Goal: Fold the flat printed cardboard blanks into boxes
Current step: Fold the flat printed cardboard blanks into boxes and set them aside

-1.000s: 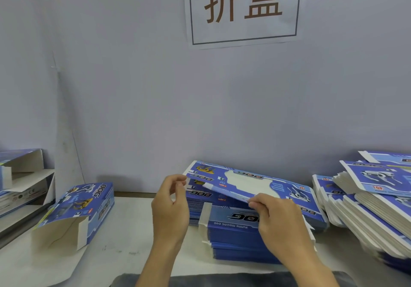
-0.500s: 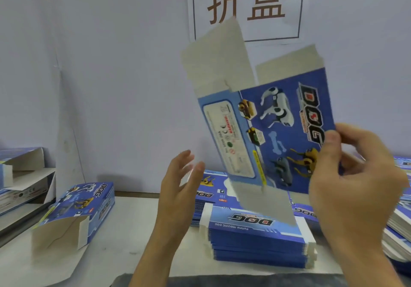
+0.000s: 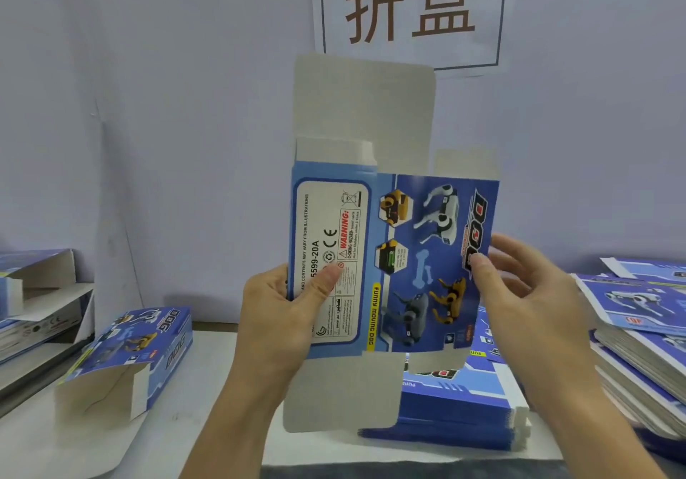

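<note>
Both hands hold one flat printed cardboard blank (image 3: 393, 263) upright in the air above the counter (image 3: 208, 423), printed side toward the person. The left hand (image 3: 282, 315) grips the blank's left edge: thumb laid across the white warning-label panel, fingers hidden behind the card. The right hand (image 3: 519, 285) pinches the right edge at the "DOG" lettering, thumb on the front, fingers spread loosely behind. The blank is still flat or nearly so; I cannot tell whether it has begun to open. One tall plain grey flap stands above the left hand, with a shorter one above the right hand; another grey flap hangs below the left hand, down to the counter edge.

Directly below the right hand, and behind the hanging flap, lies a stack of flat blue blanks (image 3: 456, 415) on the counter. To the right of the right hand, a larger, slumped pile of blanks (image 3: 646, 337) fans out toward the frame edge. Well to the left of the left hand lies a folded box (image 3: 130, 356) on its side, its open end with grey flaps facing the person. Farther left, more opened cartons (image 3: 37, 293) sit stacked at the frame edge. Above both hands, a paper sign (image 3: 412, 7) with two brown characters hangs on the pale wall.
</note>
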`<state>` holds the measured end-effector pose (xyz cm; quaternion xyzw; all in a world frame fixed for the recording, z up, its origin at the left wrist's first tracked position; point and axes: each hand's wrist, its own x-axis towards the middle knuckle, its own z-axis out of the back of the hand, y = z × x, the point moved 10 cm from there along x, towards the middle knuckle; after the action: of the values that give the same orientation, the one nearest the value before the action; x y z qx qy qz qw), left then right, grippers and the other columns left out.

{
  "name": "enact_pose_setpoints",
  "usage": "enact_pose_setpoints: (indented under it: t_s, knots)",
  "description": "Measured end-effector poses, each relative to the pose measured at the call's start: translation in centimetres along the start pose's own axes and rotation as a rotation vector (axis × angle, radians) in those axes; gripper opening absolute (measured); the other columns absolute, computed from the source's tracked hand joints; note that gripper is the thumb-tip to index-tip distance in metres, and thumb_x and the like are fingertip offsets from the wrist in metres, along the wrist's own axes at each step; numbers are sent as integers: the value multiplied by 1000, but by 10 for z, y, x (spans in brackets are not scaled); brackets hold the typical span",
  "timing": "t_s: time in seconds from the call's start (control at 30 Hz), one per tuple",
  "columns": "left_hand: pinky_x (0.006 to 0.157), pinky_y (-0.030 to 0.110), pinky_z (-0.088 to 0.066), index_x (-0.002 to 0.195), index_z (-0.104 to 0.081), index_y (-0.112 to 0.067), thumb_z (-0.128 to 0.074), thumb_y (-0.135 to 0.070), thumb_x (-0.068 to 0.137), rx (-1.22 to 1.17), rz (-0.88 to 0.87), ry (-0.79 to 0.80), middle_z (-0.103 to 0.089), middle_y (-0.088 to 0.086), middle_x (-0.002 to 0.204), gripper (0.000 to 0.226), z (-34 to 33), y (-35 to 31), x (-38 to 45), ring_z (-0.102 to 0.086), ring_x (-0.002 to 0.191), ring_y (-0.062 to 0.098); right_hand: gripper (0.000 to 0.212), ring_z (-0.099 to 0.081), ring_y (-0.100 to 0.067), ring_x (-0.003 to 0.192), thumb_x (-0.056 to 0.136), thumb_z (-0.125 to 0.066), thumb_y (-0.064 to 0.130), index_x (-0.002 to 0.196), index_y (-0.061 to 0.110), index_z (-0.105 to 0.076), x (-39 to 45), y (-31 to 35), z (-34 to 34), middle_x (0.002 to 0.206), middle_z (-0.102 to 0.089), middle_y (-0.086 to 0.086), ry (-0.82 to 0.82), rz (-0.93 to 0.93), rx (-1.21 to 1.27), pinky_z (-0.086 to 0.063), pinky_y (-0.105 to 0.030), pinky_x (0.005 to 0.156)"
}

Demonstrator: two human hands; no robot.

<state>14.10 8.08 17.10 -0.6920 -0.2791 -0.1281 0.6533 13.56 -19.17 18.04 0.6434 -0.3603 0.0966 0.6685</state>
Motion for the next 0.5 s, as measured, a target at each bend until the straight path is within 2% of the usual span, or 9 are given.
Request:
enact_pose_setpoints:
  t_s: [0.07,0.13,0.17,0.23,0.3,0.37,0.4,0.43,0.5]
  knots:
    - [53,22,-58,84,-75,-30,-70,-49,65,55,-33,28,-78,-8,85,27,3,-5,1,-76,74,15,21,-65,7,96,92,-63,39,113,37,-65,0,9,1,104,-71,19,11,35,-3,-49,-5,59]
    - [53,21,-57,79,-78,-35,-71,-45,69,73,-59,79,-78,-8,83,16,3,-10,-1,-76,73,15,32,-61,7,108,92,-62,52,121,39,-63,1,16,7,113,-68,24,13,61,17,-48,-9,69]
    - [54,21,-57,78,-78,-37,-71,-43,70,86,-70,108,-78,-8,83,12,2,-13,-2,-76,73,16,33,-61,7,109,90,-60,55,120,44,-63,1,22,11,112,-68,27,15,74,33,-47,-10,71]
    - [55,20,-58,79,-77,-40,-70,-44,71,149,-79,155,-78,-10,84,12,0,-15,-3,-76,74,15,31,-67,2,97,88,-55,55,110,39,-69,1,35,15,101,-74,21,71,121,36,-48,-10,69]
    - [57,20,-58,80,-76,-41,-69,-47,70,222,-63,198,-78,-14,87,14,-1,-16,-3,-76,78,13,41,-72,-6,81,84,-59,63,99,27,-74,1,45,16,88,-77,8,157,127,1,-51,-14,67]
    - [60,21,-59,87,-73,-41,-70,-50,69,286,-60,205,-77,-20,91,20,0,-19,-2,-75,84,11,58,-73,-15,72,70,-65,74,91,21,-75,1,48,20,80,-78,0,227,91,-37,-57,-30,67]
    - [62,21,-59,93,-69,-43,-71,-50,69,328,-76,171,-76,-22,93,26,2,-22,0,-74,87,10,59,-74,-23,72,68,-67,73,89,18,-74,0,49,20,79,-77,-4,264,72,-64,-57,-39,66]
    - [67,21,-59,101,-63,-46,-75,-48,70,382,-108,112,-74,-24,98,33,6,-26,1,-72,92,8,52,-73,-28,72,71,-70,66,89,18,-75,-1,50,17,78,-77,-6,308,62,-96,-56,-45,65]
    - [86,20,-51,118,-42,-61,-82,-37,75,499,-239,12,-59,-28,120,63,2,-41,-3,-57,113,2,24,-73,-31,70,81,-73,46,93,25,-75,-7,58,3,76,-76,-5,373,73,-132,-55,-44,58]
